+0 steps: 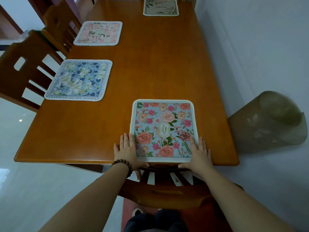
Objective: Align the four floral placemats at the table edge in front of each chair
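Observation:
A blue placemat with pink flowers and a "GARDEN" label [164,124] lies at the near edge of the wooden table [150,67]. My left hand [127,152] lies flat on its near left corner, fingers straight, thumb at the table edge. My right hand [199,154] lies flat on its near right corner the same way. A blue-and-white floral placemat [80,80] sits at the left edge, a pink floral placemat [98,33] farther along that edge, and a pale placemat [161,7] at the far end.
A wooden chair [165,190] stands directly below my hands, against the near table edge. Two more chairs [25,67] stand along the left side. A translucent brownish bin [269,121] sits on the floor at the right, beside the white wall.

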Motion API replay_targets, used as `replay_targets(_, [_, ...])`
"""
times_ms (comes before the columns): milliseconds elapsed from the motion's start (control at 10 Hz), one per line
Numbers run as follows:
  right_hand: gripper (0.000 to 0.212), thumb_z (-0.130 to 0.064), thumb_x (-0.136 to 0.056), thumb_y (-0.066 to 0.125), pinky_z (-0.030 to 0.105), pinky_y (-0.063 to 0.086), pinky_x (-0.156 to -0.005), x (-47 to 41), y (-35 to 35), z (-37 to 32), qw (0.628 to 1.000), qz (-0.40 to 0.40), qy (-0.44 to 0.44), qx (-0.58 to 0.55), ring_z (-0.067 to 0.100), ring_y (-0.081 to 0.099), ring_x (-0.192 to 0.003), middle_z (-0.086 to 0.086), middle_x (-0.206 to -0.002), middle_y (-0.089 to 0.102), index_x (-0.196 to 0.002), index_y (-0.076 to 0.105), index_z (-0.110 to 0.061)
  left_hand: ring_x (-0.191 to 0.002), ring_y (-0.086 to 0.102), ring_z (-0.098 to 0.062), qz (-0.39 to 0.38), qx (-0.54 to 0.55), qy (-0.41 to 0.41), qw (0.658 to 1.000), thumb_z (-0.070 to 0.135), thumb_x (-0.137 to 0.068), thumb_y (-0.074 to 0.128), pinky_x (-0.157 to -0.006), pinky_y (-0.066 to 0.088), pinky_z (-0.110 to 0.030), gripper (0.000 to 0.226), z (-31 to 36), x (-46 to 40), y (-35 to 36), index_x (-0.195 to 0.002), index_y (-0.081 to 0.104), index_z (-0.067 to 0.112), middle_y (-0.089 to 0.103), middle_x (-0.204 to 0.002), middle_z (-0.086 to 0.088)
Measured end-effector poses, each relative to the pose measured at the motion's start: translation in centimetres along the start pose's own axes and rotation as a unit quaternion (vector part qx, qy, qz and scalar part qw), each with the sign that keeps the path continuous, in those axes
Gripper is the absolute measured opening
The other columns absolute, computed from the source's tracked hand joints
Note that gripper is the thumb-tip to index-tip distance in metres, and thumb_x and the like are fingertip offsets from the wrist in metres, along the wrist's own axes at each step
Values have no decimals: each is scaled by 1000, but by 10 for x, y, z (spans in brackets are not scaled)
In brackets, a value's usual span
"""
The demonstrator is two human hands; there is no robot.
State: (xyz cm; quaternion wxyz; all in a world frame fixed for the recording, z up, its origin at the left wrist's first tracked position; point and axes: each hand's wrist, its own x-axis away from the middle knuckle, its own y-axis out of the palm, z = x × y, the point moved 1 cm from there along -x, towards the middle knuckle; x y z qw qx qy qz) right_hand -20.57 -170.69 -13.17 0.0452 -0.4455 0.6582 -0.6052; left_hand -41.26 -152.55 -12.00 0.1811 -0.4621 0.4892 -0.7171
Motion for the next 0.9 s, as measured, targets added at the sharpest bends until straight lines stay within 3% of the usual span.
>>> replay_targets(100, [134, -80, -57, 64, 52, -4, -114, -2, -4, -3, 1000, 19, -4, -8, 27, -20, -143, 11, -155, -26, -148, -20, -30, -144, -16, -23, 18, 13, 8, 1000, 92, -56, 44, -117, -1, -50, 138, 0, -3, -3, -148, -18, 9, -16, -158, -9])
replay_targets(300, [109, -80, -73, 47, 53, -1, -114, -6, -12, -7, 999, 49, -3, -16, 26, -14, -145, 10, -158, -18, -151, -8, -28, -145, -11, -21, 66, 6, 29, 997, 81, -80, 16, -117, 0, -49, 102, 2, -9, -11, -151, -6, 11, -8, -159, -7])
replay_targets(500, [96, -74, -82, 41, 52, 0, -115, -3, -14, -10, 999, 50, -3, -8, 25, -12, -145, 9, -158, -16, -152, -3, -27, -145, -11, -21, 70, -21, 48, 996, 77, -82, 12, -117, -1, -50, 95, 4, -9, -12, -151, -7, 14, -7, -160, -5])
replay_targets(900, [82, -72, -87, 30, 51, -2, -115, 21, -45, -30, 992, 126, -29, 9, 22, -12, -145, 4, -160, -8, -152, 12, -26, -145, -10, -20, 120, 10, 64, 991, 74, -85, 13, -116, -4, -48, 90, 17, 18, -48, -152, -4, 17, -3, -160, -2])
